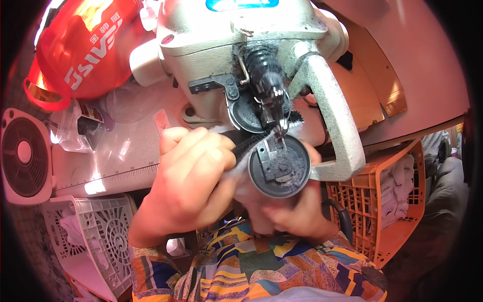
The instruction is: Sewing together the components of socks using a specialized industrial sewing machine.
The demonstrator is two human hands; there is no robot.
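Observation:
A linking machine or similar industrial sewing machine [211, 53] stands before me, with a dark toothed dial [281, 170] dusted with lint under its needle parts. My left hand [192, 177] is closed on a pale, fluffy piece of fabric [241, 170] with a dark edge, just left of the dial. The dark edge runs up to the point where the two round discs meet. Below and right of the dial, my right hand [302, 211] is slightly blurred and partly hidden behind the dial and the cloth. Its thumb and fingers lie about the lower part of the fabric.
A white fan [25, 154] stands at the far left, near a red bag [94, 49] and clear plastic packaging. Below the table edge, a white plastic basket [109, 241] is at left. An orange crate [354, 211] holding pale cloth is at right. Cardboard [392, 90] lies behind the machine's curved arm.

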